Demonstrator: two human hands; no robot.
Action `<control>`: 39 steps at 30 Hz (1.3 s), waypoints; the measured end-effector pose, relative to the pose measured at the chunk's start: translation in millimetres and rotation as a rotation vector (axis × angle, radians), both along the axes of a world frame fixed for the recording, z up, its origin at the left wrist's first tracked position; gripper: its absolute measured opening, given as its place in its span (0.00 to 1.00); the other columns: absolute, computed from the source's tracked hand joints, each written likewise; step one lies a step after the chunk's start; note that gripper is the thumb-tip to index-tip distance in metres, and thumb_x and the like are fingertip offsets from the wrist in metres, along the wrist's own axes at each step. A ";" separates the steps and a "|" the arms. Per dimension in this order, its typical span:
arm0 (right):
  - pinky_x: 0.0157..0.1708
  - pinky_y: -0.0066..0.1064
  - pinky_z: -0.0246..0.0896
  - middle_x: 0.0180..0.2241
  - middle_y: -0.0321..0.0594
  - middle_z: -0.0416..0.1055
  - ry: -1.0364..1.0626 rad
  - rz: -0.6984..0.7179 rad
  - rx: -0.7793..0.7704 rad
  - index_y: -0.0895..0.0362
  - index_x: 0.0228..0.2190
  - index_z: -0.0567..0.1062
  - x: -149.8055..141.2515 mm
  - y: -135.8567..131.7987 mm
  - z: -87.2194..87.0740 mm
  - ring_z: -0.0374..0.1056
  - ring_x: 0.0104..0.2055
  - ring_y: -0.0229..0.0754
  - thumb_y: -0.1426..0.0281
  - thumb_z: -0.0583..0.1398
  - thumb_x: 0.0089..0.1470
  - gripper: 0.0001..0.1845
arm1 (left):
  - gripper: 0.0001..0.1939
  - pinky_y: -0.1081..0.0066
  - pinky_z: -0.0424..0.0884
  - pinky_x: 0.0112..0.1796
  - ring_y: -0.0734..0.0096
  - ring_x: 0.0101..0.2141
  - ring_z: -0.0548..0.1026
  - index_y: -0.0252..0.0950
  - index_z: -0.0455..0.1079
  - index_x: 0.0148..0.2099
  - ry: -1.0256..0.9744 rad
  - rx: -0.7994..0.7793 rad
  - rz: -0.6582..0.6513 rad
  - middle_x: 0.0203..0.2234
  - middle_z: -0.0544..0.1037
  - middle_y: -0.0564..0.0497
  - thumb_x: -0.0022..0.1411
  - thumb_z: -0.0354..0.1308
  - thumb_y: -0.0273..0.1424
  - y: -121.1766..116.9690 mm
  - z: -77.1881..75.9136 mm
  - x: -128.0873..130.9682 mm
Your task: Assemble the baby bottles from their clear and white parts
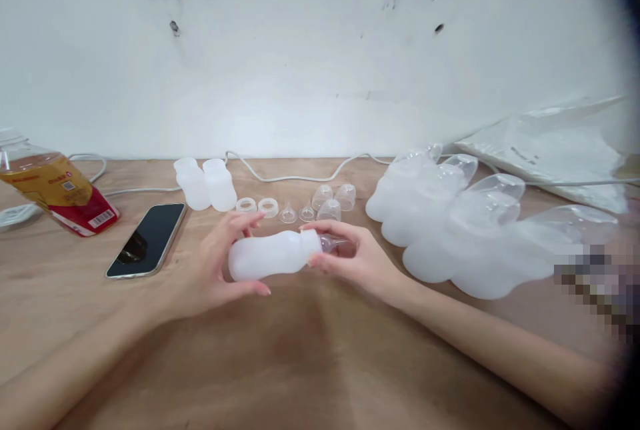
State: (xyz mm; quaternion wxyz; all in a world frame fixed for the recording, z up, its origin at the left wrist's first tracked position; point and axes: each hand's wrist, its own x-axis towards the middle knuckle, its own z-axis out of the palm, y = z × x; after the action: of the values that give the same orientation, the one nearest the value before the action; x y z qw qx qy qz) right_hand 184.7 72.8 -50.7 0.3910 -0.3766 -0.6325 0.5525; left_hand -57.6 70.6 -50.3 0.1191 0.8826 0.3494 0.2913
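A frosted white baby bottle [267,255] lies sideways between my two hands, its clear nipple [336,243] pointing right. My left hand [220,263] cups the base end loosely, thumb below and fingers above. At the collar end, my right hand [353,253] pinches the ring with thumb and fingers, partly hiding the nipple. Just beyond are two white collar rings [268,207], two loose clear nipples [289,214] and three clear dome caps [345,196]. Two uncapped bottle bodies [219,186] stand behind, to the left.
Several capped baby bottles [440,237] are grouped at the right, near a clear plastic bag [555,147]. At left are a phone [147,241] and a drink bottle with a red and yellow label [70,193]. A white cable [295,179] runs along the wall.
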 end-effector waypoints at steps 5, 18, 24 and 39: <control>0.36 0.31 0.65 0.43 0.39 0.67 -0.083 0.098 0.290 0.52 0.41 0.69 3.5 -4.0 1.6 0.64 0.41 0.40 0.70 0.63 0.43 0.20 | 0.26 0.64 0.69 0.41 0.59 0.46 0.68 0.42 0.54 0.56 0.066 -0.376 0.012 0.50 0.66 0.46 0.56 0.53 0.39 1.2 6.7 -0.8; 0.25 0.28 0.66 0.35 0.41 0.70 -0.069 -0.102 0.084 0.56 0.41 0.69 -9.9 -14.8 3.0 0.67 0.27 0.36 0.66 0.63 0.42 0.21 | 0.20 0.63 0.63 0.38 0.58 0.41 0.67 0.35 0.56 0.52 0.216 0.447 0.150 0.41 0.70 0.42 0.57 0.53 0.29 -11.8 -8.3 13.8; 0.25 0.27 0.65 0.33 0.40 0.69 -0.017 -0.133 0.014 0.58 0.40 0.69 -14.2 -16.1 6.2 0.64 0.24 0.33 0.64 0.63 0.42 0.21 | 0.21 0.64 0.62 0.37 0.57 0.41 0.67 0.34 0.57 0.52 0.260 0.629 0.219 0.40 0.71 0.42 0.56 0.55 0.29 -13.0 -11.3 15.5; 0.29 0.31 0.64 0.40 0.43 0.68 -0.280 0.002 0.147 0.57 0.42 0.65 -8.8 -6.3 12.5 0.67 0.36 0.40 0.63 0.58 0.48 0.20 | 0.19 0.64 0.62 0.37 0.60 0.40 0.68 0.38 0.60 0.50 0.223 0.628 0.282 0.39 0.72 0.45 0.56 0.55 0.29 -11.1 -14.3 16.1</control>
State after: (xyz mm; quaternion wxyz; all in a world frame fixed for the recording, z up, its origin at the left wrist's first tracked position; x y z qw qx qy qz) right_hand 176.0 66.6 -38.2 0.3249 -0.4199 -0.7198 0.4472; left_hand -41.6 59.4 -64.6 -0.2379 0.8455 0.3722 0.3001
